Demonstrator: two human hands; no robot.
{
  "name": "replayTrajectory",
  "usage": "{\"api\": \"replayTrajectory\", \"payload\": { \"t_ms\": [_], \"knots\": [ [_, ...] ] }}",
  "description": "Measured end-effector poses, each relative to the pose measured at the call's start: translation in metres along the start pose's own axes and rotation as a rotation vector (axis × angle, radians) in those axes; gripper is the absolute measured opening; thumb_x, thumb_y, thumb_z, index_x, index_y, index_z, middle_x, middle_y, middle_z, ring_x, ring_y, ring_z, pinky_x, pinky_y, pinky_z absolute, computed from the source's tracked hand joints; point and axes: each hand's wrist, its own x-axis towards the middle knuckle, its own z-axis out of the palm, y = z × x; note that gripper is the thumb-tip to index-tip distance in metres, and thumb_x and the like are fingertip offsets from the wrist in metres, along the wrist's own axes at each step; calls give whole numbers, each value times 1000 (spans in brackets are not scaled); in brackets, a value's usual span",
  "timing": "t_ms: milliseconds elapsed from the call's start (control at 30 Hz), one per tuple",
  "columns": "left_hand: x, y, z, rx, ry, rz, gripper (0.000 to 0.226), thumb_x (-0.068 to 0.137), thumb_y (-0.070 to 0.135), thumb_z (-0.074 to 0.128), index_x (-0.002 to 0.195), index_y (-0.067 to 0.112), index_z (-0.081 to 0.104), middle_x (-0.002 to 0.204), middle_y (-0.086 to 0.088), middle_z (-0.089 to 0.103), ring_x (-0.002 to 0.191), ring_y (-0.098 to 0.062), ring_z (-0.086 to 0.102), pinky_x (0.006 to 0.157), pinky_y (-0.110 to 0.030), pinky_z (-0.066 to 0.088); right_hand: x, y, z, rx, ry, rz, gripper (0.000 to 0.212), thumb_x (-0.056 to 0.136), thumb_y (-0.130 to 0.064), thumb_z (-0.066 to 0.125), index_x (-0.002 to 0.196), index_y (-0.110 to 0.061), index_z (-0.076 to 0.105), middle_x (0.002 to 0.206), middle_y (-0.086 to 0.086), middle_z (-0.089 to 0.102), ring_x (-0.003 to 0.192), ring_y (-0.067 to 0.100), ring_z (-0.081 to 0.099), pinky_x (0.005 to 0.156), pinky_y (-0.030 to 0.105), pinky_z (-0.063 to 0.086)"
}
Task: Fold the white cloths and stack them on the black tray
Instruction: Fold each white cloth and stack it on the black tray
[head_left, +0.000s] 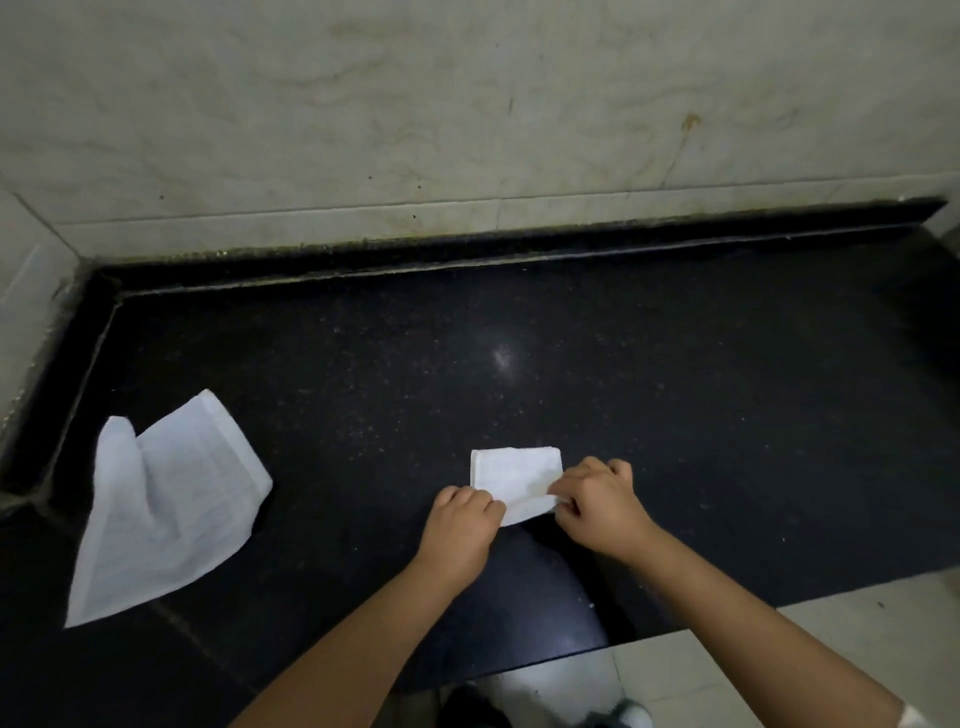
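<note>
A small folded white cloth (511, 475) lies on the black speckled counter (519, 338) in front of me. My left hand (460, 525) pinches its near left corner. My right hand (597, 501) grips its near right edge, where the fabric is lifted slightly off the counter. A second, larger white cloth (166, 512) lies loosely spread and rumpled at the left, reaching the counter's front edge. No black tray separate from the counter can be made out.
A pale tiled wall (467, 114) closes the back, and another wall (26, 291) closes the left, with a raised black rim along both. The counter's front edge runs at lower right above light floor tiles (857, 639). A shoe (631, 714) shows below.
</note>
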Motion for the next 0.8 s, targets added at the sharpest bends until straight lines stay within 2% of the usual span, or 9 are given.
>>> {"api": "replayTrajectory", "payload": {
  "t_ms": [33,100,200,267,333,433,533,667,800],
  "knots": [
    [6,5,1,20,46,41,32,33,14,85,58,22,68,54,9,61,50,-11,61,68,-24,30,-5,13,-7,37,-22,9,28,84,-16,41,93,-13,68,86,-3,63,93,15,48,66,27,6],
    [19,30,-21,78,66,119,11,53,17,70,59,25,67,53,11,60,48,-8,58,64,-21,33,-24,42,-26,162,-43,106,27,86,-15,44,99,-18,67,89,-5,59,98,15,50,73,27,11],
    [51,82,-51,165,62,304,27,70,31,38,55,27,60,53,12,56,47,-4,55,46,-15,37,-61,96,-59,374,-23,296,28,86,-7,46,100,-18,68,94,-6,60,105,16,57,93,28,33],
    [79,130,-71,175,105,404,32,74,35,35,57,26,60,55,12,57,49,-4,56,42,-15,38,-96,134,-78,489,54,333,26,84,-2,49,98,-13,68,94,-3,62,98,16,60,85,19,43],
    [102,186,-87,124,127,478,33,88,32,35,79,17,64,78,4,63,72,-11,62,56,-20,45,-133,171,-93,540,120,349,25,80,0,55,100,-10,67,95,2,64,90,17,61,74,15,46],
    [137,287,-97,104,26,599,31,101,29,30,116,7,46,120,-8,50,113,-24,47,86,-36,40,-202,240,-109,519,216,446,31,72,0,64,102,-8,65,95,6,65,85,18,59,76,25,46],
    [166,388,-101,80,-45,641,28,101,29,30,112,8,45,120,-9,49,112,-27,46,86,-39,39,-270,309,-119,354,342,498,22,75,-7,66,97,-3,68,89,9,67,84,21,58,59,16,30],
    [200,501,-106,44,-28,763,27,101,28,31,110,7,46,116,-9,51,107,-27,48,79,-34,36,-346,389,-134,257,435,533,18,74,-14,61,73,2,68,73,22,65,74,27,61,63,20,31],
    [239,590,-121,87,-11,866,28,100,30,33,107,8,50,112,-8,56,103,-25,52,77,-33,36,-400,465,-171,207,462,528,16,84,-10,61,89,3,69,86,19,63,88,28,61,69,27,32]
  ]
}}
